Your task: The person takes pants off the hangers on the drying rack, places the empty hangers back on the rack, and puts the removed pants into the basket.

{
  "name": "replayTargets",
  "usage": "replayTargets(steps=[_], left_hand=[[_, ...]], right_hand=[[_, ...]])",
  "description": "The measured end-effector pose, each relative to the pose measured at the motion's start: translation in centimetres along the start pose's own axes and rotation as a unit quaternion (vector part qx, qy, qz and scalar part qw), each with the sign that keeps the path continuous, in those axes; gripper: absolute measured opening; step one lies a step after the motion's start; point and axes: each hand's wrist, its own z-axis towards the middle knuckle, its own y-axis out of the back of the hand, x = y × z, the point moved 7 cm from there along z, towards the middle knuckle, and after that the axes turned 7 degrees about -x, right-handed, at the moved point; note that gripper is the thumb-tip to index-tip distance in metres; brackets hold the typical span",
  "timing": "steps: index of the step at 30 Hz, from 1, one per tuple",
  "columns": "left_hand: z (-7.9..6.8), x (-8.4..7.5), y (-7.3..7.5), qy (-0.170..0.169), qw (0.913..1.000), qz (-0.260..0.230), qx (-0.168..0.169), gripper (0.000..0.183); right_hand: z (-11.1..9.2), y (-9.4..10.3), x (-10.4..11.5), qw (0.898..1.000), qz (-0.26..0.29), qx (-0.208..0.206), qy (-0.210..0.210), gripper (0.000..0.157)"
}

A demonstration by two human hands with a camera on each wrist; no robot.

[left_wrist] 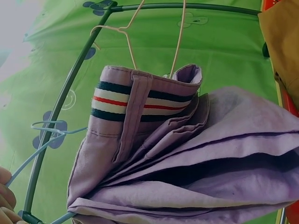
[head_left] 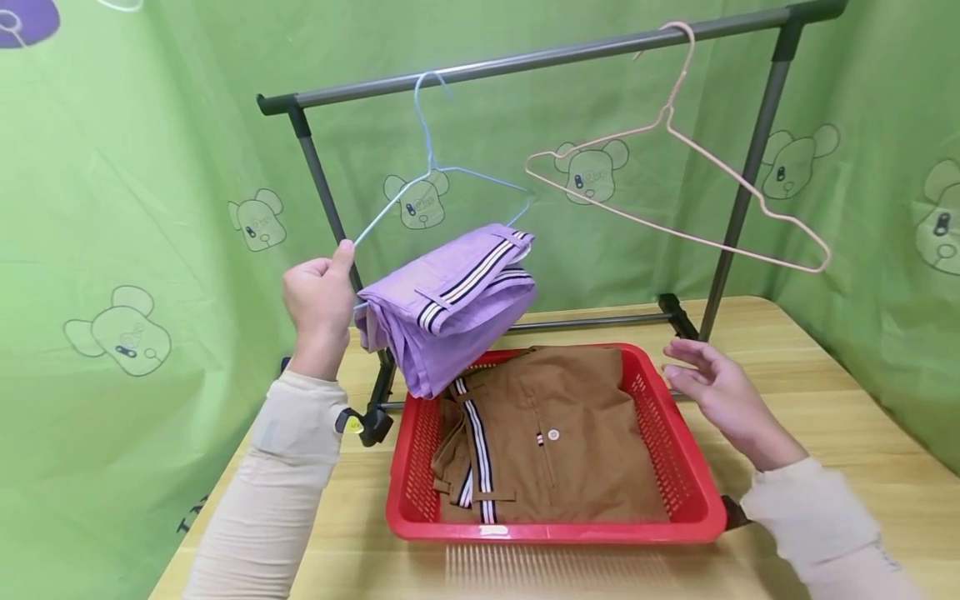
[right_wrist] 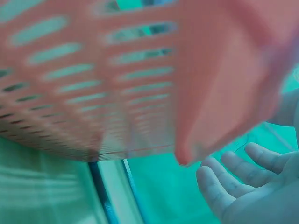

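Note:
My left hand (head_left: 321, 302) grips the left end of a blue hanger (head_left: 429, 133), whose hook sits over the rack's bar. Folded purple trousers (head_left: 450, 292) with a striped waistband hang across that hanger's lower part; the left wrist view shows the trousers (left_wrist: 149, 121) close up, with the fingertips (left_wrist: 5, 205) at its left edge. My right hand (head_left: 723, 400) is held beside the right rim of a red basket (head_left: 555, 533), holding nothing, fingers relaxed. Folded brown trousers (head_left: 570, 450) lie in the basket. In the right wrist view the basket wall (right_wrist: 224, 74) rises near the hand.
A grey clothes rack (head_left: 540, 58) stands on the wooden table (head_left: 810, 400). On its right side hangs a pink hanger (head_left: 675, 225) with nothing on it. Green curtain (head_left: 135, 208) with bear outlines surrounds the table.

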Motion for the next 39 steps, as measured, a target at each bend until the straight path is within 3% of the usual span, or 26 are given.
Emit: replayTargets(steps=[6,11,19,25,30,39], left_hand=[[-0.2,0.2,-0.4,-0.001,1.0000,0.005,0.001,0.052],[-0.2,0.5,-0.4,-0.005,1.0000,0.007,-0.005,0.053],[-0.2,0.6,-0.4,-0.004,1.0000,0.004,-0.004,0.053],[-0.3,0.6,-0.4,-0.002,1.0000,0.005,-0.004,0.052],[-0.4,0.5,-0.5,-0.002,1.0000,0.006,-0.006,0.051],[-0.6,0.2,-0.4,0.001,1.0000,0.003,-0.006,0.050]], right_hand=[[0.7,0.9,1.8,1.000,-0.002,0.003,0.015,0.053],[1.2,1.3,3.2,0.994,0.101,0.009,0.042,0.031],[1.8,0.3,5.6,0.984,0.171,0.036,0.034,0.029],[2.4,-1.2,7.4,0.966,0.254,0.054,0.011,0.026],[3.0,-2.7,8.5,0.956,0.287,0.058,-0.027,0.023],[4.0,-6.2,9.6,0.956,0.265,0.078,-0.097,0.038]])
